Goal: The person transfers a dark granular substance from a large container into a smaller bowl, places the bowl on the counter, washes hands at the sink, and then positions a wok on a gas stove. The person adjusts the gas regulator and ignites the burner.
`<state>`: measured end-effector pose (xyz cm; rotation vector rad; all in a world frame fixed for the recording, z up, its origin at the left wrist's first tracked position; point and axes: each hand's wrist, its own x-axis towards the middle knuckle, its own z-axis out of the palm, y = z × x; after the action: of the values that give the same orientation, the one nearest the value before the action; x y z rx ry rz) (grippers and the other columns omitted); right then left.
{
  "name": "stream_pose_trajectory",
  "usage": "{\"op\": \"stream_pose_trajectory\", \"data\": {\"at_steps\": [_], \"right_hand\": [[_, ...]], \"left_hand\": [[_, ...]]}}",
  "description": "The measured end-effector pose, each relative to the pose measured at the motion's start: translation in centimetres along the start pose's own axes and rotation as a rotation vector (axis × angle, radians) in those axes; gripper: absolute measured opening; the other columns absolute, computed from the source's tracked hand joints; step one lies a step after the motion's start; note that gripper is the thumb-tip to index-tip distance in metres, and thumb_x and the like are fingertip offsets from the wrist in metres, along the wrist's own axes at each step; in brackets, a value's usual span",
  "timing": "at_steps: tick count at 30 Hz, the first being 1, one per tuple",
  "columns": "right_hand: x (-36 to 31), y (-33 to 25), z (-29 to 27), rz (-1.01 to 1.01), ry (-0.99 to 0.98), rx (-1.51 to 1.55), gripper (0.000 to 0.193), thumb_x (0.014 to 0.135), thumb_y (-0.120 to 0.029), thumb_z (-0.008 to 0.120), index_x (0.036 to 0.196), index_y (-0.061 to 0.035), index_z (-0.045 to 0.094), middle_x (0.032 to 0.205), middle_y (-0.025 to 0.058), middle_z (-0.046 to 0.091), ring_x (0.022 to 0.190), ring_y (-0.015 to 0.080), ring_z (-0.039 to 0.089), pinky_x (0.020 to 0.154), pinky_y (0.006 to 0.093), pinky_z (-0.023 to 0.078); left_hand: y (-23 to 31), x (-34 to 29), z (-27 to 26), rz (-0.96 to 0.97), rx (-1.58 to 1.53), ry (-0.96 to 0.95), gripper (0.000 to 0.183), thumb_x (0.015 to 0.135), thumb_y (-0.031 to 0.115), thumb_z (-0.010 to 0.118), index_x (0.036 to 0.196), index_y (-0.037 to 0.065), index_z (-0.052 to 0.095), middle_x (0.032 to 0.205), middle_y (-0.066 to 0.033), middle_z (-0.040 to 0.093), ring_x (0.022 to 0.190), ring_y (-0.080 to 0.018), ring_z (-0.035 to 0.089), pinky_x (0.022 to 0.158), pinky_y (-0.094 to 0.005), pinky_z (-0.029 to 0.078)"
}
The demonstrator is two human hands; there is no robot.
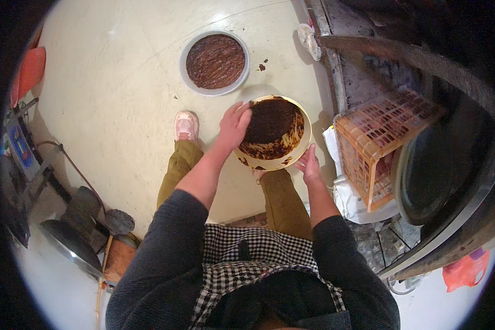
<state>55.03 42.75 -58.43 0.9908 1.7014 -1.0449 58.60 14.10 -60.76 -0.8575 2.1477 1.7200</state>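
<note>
Between my hands is a cream-coloured basin (308,135), held above the floor and tipped so that its inside shows. Dark brown paste (274,122) covers its bottom and smears its walls. My left hand (235,126) grips the basin's left rim, with its fingertips slightly blurred at the edge. At the lower right, my right hand (310,165) holds the rim from outside, its fingers partly hidden under the basin. Beyond my left hand, a pale grey basin (183,74) stands on the floor, filled with a dark brown, ridged mass (215,61).
Dark crumbs (262,67) lie on the pale floor (121,99) beside the grey basin. On the right are an orange plastic crate (363,148) and a large dark round pan (445,170). A wok (71,245) and a red-orange object (30,74) line the left. My shoe (186,126) is nearby.
</note>
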Motion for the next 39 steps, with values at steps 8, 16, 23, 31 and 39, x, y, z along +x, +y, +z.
{"op": "stream_pose_trajectory", "data": {"at_steps": [8,16,23,31,39], "right_hand": [[-1.9,-0.3,-0.3,-0.076,-0.005,0.036,0.067,0.09,-0.058,0.028,0.123,-0.0022,0.046,0.118,0.0121,0.053,0.105,0.0229,0.051,0.08,0.0369,0.045],[-2.9,-0.2,-1.4,-0.242,0.044,-0.045,0.065,0.089,-0.057,0.032,0.117,-0.0013,0.051,0.108,0.0118,0.055,0.1,0.0213,0.052,0.075,0.0328,0.047],[-1.2,-0.2,-1.3,-0.655,0.302,-0.666,0.038,0.09,-0.035,0.046,0.102,-0.0008,0.057,0.096,0.0213,0.056,0.092,0.0325,0.055,0.078,0.0369,0.044],[-1.6,-1.6,-1.0,-0.6,0.247,-0.46,0.024,0.086,-0.024,0.054,0.1,-0.0054,0.059,0.097,0.0158,0.055,0.084,0.0255,0.058,0.076,0.0335,0.046],[-2.4,-1.2,-1.5,-0.541,0.206,-0.386,0.026,0.086,-0.026,0.056,0.1,-0.0048,0.06,0.098,0.0166,0.055,0.084,0.0244,0.058,0.076,0.033,0.046]], "left_hand": [[9.4,3.1,5.0,0.379,0.509,-0.049,0.039,0.072,0.034,0.068,0.103,0.012,0.059,0.132,-0.0171,0.036,0.13,-0.0352,0.024,0.098,-0.0629,0.016],[7.9,-4.1,3.3,0.484,0.719,-0.151,0.027,0.07,0.012,0.062,0.096,0.007,0.058,0.134,-0.0138,0.036,0.131,-0.0316,0.023,0.1,-0.0621,0.014],[7.1,-4.5,3.6,0.533,1.01,-0.369,0.041,0.082,0.019,0.049,0.122,0.009,0.051,0.141,-0.0165,0.025,0.133,-0.0324,0.018,0.101,-0.0622,0.015],[9.3,4.7,4.7,0.025,0.789,-0.334,0.071,0.069,0.029,0.07,0.13,0.012,0.039,0.138,-0.0123,0.03,0.13,-0.0305,0.025,0.097,-0.0662,0.017],[9.1,6.7,6.2,0.089,0.72,-0.486,0.064,0.068,0.03,0.07,0.125,0.017,0.044,0.139,-0.0084,0.032,0.133,-0.0288,0.021,0.099,-0.066,0.013]]}}
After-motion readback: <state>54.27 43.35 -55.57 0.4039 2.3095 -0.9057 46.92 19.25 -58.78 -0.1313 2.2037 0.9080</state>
